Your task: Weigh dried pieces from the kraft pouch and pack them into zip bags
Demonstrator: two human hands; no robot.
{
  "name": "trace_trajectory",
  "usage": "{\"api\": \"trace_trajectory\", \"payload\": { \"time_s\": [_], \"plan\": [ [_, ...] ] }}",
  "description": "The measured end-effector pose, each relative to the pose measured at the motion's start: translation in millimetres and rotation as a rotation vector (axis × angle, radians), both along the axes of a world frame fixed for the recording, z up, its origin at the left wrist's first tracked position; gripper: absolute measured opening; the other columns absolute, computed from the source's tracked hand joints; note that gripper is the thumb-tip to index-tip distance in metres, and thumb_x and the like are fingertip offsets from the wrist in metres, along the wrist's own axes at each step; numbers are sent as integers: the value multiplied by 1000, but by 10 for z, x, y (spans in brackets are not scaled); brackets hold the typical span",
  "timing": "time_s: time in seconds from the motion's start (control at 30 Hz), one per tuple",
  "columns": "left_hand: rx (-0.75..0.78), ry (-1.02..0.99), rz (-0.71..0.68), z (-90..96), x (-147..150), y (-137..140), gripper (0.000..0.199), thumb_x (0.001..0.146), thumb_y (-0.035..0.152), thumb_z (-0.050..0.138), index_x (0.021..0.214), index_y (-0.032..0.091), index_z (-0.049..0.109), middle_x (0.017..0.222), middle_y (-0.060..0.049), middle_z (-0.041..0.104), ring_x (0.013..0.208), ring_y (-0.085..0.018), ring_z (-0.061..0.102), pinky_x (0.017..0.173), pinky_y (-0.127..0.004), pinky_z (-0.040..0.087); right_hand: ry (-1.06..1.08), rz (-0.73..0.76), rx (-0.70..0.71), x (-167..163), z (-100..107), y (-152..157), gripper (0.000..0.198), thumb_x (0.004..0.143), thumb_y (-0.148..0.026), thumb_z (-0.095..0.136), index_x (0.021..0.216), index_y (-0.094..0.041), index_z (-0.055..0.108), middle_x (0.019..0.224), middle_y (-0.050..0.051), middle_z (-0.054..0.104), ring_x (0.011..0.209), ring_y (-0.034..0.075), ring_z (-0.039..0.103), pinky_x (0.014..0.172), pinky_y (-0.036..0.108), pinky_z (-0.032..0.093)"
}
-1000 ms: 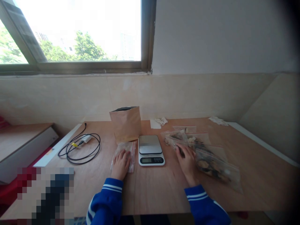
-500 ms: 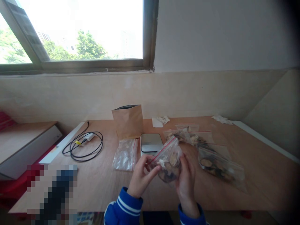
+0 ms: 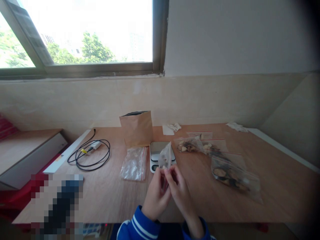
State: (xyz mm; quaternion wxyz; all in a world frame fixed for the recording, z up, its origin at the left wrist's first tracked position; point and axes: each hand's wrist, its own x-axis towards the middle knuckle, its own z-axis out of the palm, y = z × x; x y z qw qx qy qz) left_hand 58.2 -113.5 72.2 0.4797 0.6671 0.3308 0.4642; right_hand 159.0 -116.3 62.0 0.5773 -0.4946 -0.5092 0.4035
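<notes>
A clear zip bag [image 3: 165, 155] is pinched between the fingers of my left hand [image 3: 157, 196] and my right hand [image 3: 180, 190], which meet at its near edge. Its contents are mostly hidden by the hands and the bag's folds. Beneath and just beyond the bag is a small white digital scale [image 3: 154, 154] with a steel top. Left of the scale lies a stack of flat clear zip bags [image 3: 134, 164]. Behind those stands a brown paper pouch [image 3: 137, 129], its top open.
Several zip bags with dried slices [image 3: 228, 176] lie on the right of the wooden table [image 3: 112, 200]. A coiled black cable [image 3: 90, 169] with a white adapter [image 3: 95, 144] lies left. Crumpled tissue [image 3: 174, 127] sits near the wall. A pixelated patch covers the front left.
My hands have come together, the right one moving left. The zip bag, earlier held wide and tilted with dried slices visible, is now turned more edge-on in front of the scale.
</notes>
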Motion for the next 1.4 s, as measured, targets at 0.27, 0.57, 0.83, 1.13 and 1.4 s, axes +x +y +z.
{"api": "trace_trajectory", "payload": {
  "time_s": [0.27, 0.57, 0.83, 1.13, 1.4],
  "plan": [
    [-77, -93, -50, 43, -52, 5, 25, 90, 42, 47, 90, 17, 50, 84, -3, 47, 78, -14, 47, 72, -26, 41, -26, -44, 95, 75, -38, -18, 30, 91, -45, 43, 80, -21, 57, 72, 2, 60, 68, 17, 59, 63, 25, 49],
    [-104, -3, 216, -14, -3, 148, 27, 90, 42, 45, 80, 18, 51, 76, 0, 51, 74, -13, 48, 70, -23, 40, -167, 125, 108, 38, 32, -23, 28, 94, -40, 40, 94, -21, 61, 88, 3, 65, 80, 16, 61, 74, 24, 48],
    [-51, 108, 225, -13, -73, 159, 32, 90, 43, 44, 70, 18, 44, 64, 3, 42, 61, -10, 39, 57, -22, 33, -130, 141, 120, 51, 40, -17, 28, 94, -39, 40, 84, -21, 57, 77, 0, 60, 73, 15, 59, 68, 22, 47],
    [-28, 99, 216, -18, -78, 144, 32, 90, 42, 45, 70, 17, 49, 67, 1, 48, 64, -12, 44, 60, -22, 35, -150, 155, 120, 50, 16, -24, 24, 93, -38, 42, 85, -21, 57, 83, 0, 61, 79, 15, 59, 74, 23, 46],
    [44, 230, 307, -50, -107, 168, 37, 86, 38, 49, 58, 18, 37, 55, 4, 36, 54, -9, 35, 52, -22, 25, -161, 18, 143, 19, 30, -2, 30, 91, -38, 46, 69, -19, 53, 65, -3, 52, 60, 12, 50, 56, 20, 39]
  ]
}}
